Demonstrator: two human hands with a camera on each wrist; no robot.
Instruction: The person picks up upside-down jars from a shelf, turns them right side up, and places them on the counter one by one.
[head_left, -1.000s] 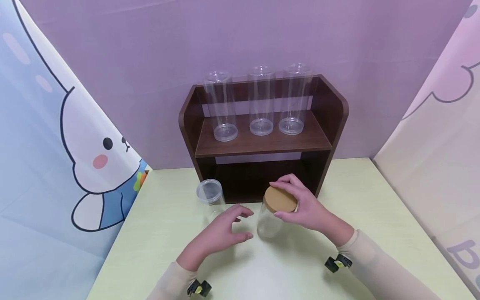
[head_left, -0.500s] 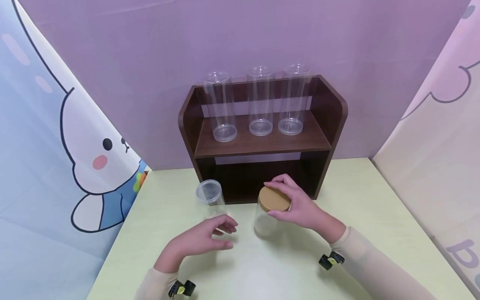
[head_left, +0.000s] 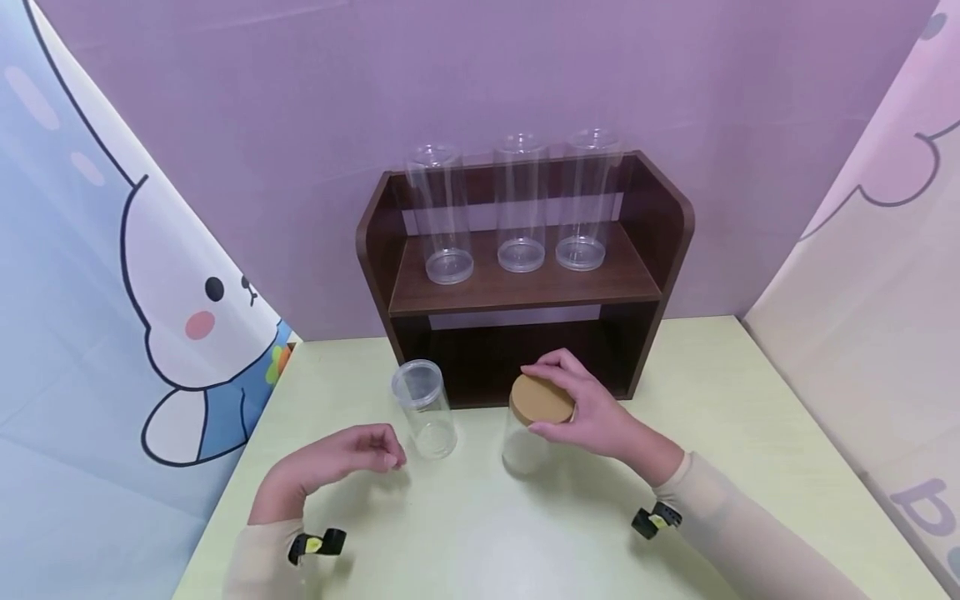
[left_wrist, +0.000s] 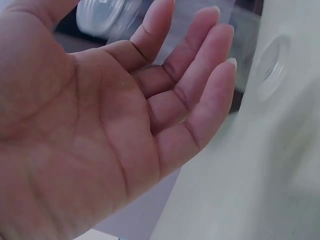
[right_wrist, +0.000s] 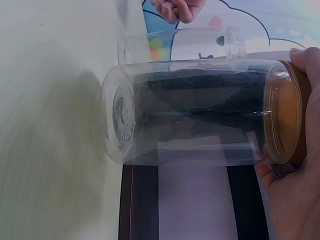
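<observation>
In the head view my right hand [head_left: 592, 417] grips a clear jar [head_left: 521, 450] by its brown lid [head_left: 542, 400], thumb on the near side and fingers on the far side. The jar [right_wrist: 195, 110] is upright and looks see-through and empty in the right wrist view, its base at or very close to the tabletop. A second clear jar [head_left: 433, 429] with a clear lid stands on the table to the left. Beside it, apart from it, my left hand [head_left: 345, 458] hangs with fingers loosely curled. Its palm [left_wrist: 115, 130] shows nothing held in the left wrist view.
Behind the jars stands a dark brown two-tier shelf [head_left: 525, 287]. Three tall clear jars, left [head_left: 448, 250], middle [head_left: 522, 242] and right [head_left: 581, 237], line its upper tier. The pale table [head_left: 480, 533] is bounded by a purple backdrop [head_left: 300, 167] and printed side cloths.
My left hand has drawn away to the left from beside the brown-lidded jar, leaving the clear-lidded jar in full view. My right hand and its jar have shifted slightly left.
</observation>
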